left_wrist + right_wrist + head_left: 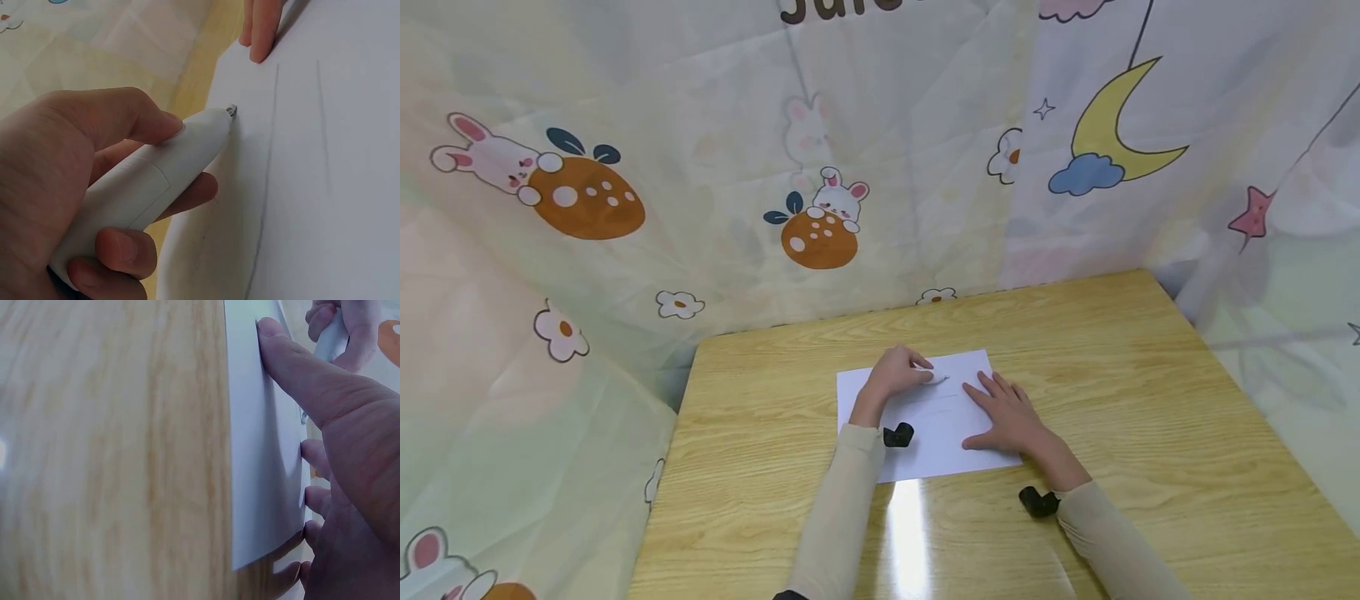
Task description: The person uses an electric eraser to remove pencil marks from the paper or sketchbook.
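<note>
My left hand (898,372) grips a thick white pen-shaped tool (156,169) with a small metal tip (232,110), thumb and fingers wrapped about its body. The tip points over a white sheet of paper (928,450), close above its surface. Two thin grey lines (270,150) run across the sheet beside the tool. My right hand (1009,418) rests on the sheet's right side with the fingers spread. In the right wrist view, its thumb (300,362) lies along the paper near the edge, and the left hand with the tool shows beyond.
The sheet lies on a wooden table (760,433). A printed cloth (715,167) with rabbits, flowers and a moon hangs behind the table and at its sides. Black wrist-camera pieces (1039,502) stick out by both wrists. Light glares off the table's front.
</note>
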The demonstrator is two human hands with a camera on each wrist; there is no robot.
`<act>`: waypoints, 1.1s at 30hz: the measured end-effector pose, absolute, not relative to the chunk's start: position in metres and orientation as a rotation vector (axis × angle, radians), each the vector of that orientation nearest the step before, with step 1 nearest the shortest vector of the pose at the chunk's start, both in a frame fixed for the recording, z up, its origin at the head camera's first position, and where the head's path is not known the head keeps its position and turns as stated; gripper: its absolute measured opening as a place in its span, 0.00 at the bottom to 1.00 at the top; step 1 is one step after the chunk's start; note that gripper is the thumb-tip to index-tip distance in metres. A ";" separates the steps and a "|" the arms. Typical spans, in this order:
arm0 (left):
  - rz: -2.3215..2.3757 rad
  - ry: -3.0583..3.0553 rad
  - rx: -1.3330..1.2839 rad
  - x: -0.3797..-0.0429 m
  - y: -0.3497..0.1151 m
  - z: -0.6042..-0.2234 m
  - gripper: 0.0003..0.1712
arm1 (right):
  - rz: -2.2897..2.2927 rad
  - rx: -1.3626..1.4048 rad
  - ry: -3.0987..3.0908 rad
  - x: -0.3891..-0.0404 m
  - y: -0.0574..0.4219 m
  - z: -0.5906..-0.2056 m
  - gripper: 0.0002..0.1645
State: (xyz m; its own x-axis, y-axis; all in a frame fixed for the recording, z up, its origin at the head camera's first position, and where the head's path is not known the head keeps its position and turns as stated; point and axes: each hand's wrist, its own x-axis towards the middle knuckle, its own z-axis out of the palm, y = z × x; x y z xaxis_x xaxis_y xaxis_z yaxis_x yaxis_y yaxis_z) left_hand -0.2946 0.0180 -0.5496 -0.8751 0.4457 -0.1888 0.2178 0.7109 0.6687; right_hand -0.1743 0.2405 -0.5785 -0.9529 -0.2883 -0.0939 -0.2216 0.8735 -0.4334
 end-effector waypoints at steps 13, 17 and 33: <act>1.114 2.586 0.522 -0.277 -0.034 -0.550 0.12 | -0.647 -0.421 2.897 -0.174 0.239 -0.580 0.61; 1.115 2.627 0.565 -0.269 -0.052 -0.555 0.12 | -0.648 -0.439 2.902 -0.176 0.241 -0.582 0.62; 1.232 2.603 0.447 -0.238 -0.098 -0.555 0.12 | -0.655 -0.462 2.873 -0.179 0.239 -0.582 0.62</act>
